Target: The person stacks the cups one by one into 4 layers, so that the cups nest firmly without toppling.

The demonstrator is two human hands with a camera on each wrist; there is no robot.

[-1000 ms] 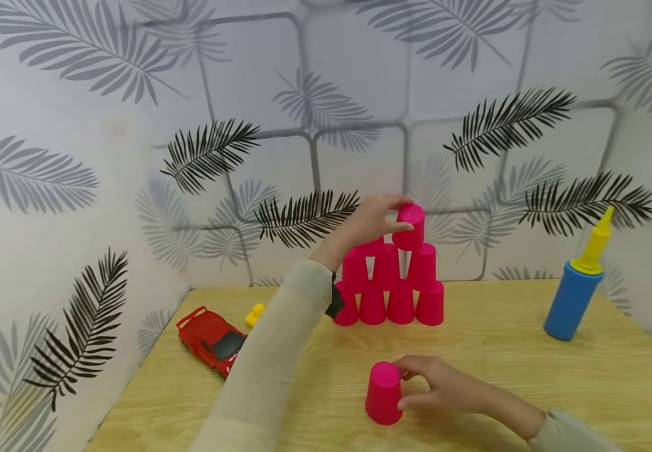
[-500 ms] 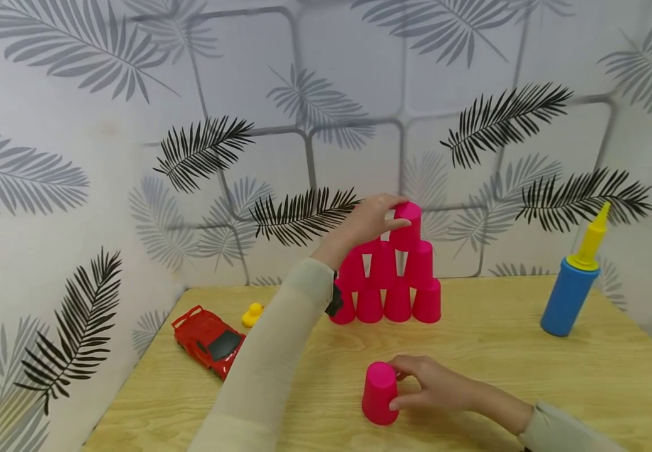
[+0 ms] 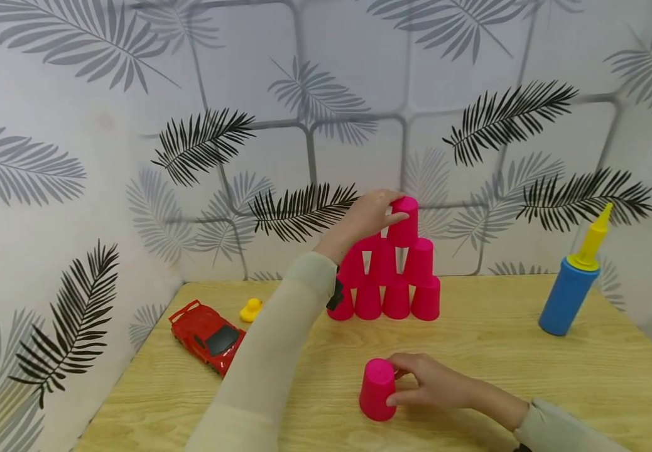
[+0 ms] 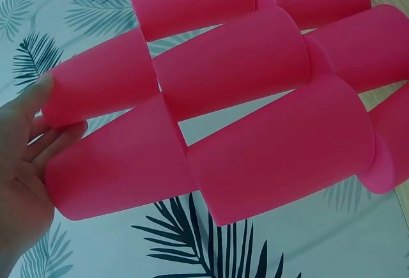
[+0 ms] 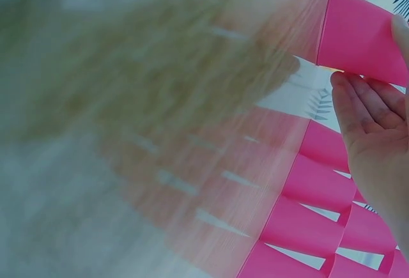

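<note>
Upside-down pink cups stand stacked in a pyramid [image 3: 382, 263] at the back of the table. At the top, my left hand [image 3: 368, 216] holds one cup [image 3: 405, 223] between thumb and fingers, its rim over the row below. The left wrist view shows that cup [image 4: 102, 77] with the left thumb and fingers round its base, beside a neighbouring cup [image 4: 121, 163] of the same row. Nearer the front, another inverted pink cup [image 3: 377, 390] is gripped at its right side by my right hand [image 3: 436, 383]. In the right wrist view a sleeve hides much of the scene.
A red toy car [image 3: 207, 338] and a yellow rubber duck [image 3: 251, 310] are on the table's left, partly behind the left sleeve [image 3: 269, 358]. At the right stands a blue hand pump [image 3: 569, 298] with a yellow nozzle. A leaf-patterned wall [image 3: 354, 81] rises behind the wooden table [image 3: 490, 314].
The head view has shifted slightly. The upper cup in my left hand has eased a little to the left over the row below. My right hand keeps its grip on the front cup.
</note>
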